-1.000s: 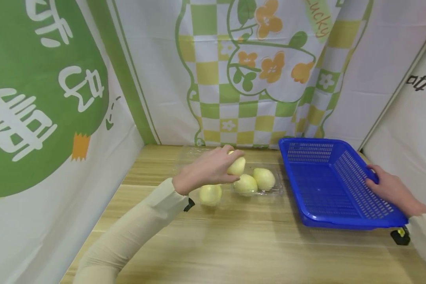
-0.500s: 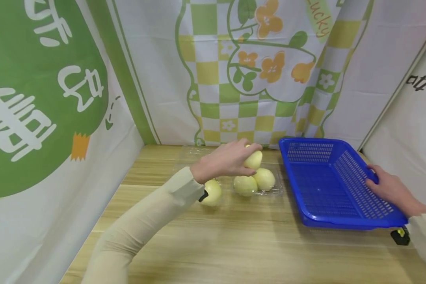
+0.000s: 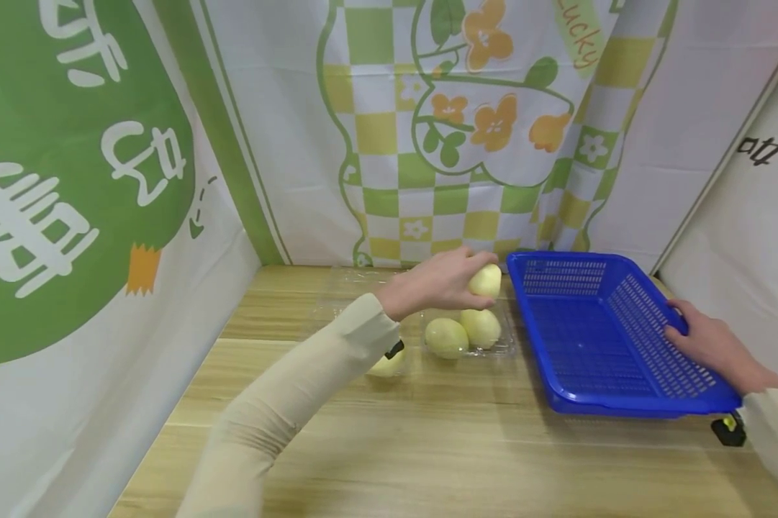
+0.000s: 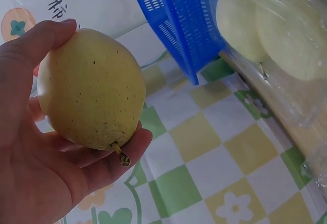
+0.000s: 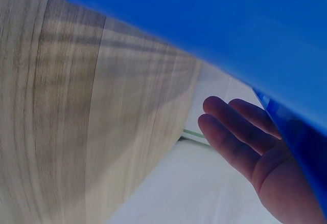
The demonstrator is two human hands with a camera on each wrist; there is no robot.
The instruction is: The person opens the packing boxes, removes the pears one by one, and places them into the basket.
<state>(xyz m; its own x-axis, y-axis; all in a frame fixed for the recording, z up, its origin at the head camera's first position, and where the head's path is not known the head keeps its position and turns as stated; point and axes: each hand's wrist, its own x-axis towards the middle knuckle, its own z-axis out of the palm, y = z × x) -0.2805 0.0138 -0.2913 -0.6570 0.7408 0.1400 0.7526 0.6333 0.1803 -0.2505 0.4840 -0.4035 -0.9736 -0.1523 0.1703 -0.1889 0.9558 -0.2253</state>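
My left hand (image 3: 437, 284) holds a pale yellow pear (image 3: 486, 281) in the air, above the clear plastic clamshell box (image 3: 507, 342) and close to the blue basket's left rim. In the left wrist view the thumb and fingers curl round this speckled pear (image 4: 94, 91), its stem pointing down. Two more pears (image 3: 446, 338) sit in the box's right part. Another pear (image 3: 386, 365) is at the left, partly hidden by my left wrist. My right hand (image 3: 715, 345) grips the right rim of the tilted blue plastic basket (image 3: 576, 345), fingers (image 5: 230, 139) showing outside its wall.
All this stands on a wooden table (image 3: 389, 460). A patterned cloth (image 3: 421, 180) hangs along the back edge, with printed white cloth walls at the left and right. The box's transparent lid (image 3: 340, 284) lies open at the back left.
My left hand has carried the pear to the right and slightly up, from over the box's middle towards the basket. The right hand and basket have stayed in place.
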